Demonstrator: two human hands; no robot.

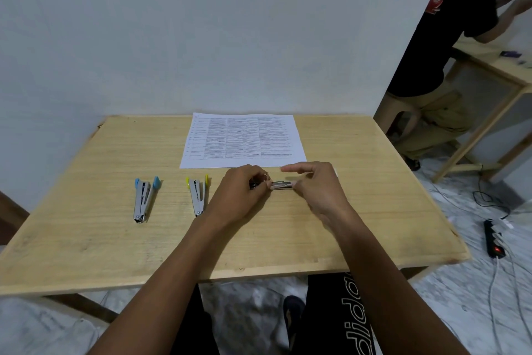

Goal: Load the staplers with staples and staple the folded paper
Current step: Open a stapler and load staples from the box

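Left hand (pixel 241 187): fingers curled round the stapler (pixel 282 185) at its 9 o'clock end.
Right hand (pixel 313 184): pinches its 3 o'clock end, forefinger straight above.
Stapler: table centre, long axis 9-to-3.
Yellow stapler (pixel 197 193), blue stapler (pixel 145 199): at 9 o'clock, splayed open, hinges toward 6.
Paper (pixel 243 140): at 12, flat.
Table (pixel 86 225): pale wood, against a white wall (pixel 201 38).

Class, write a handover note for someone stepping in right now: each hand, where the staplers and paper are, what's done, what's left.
The left hand and the right hand each grip one end of the third stapler over the table.
The blue stapler and the yellow stapler lie opened to their left; loaded or not, cannot tell.
The paper lies flat at the far side.
Done: two staplers opened.
Left: finish loading, then staple the paper.
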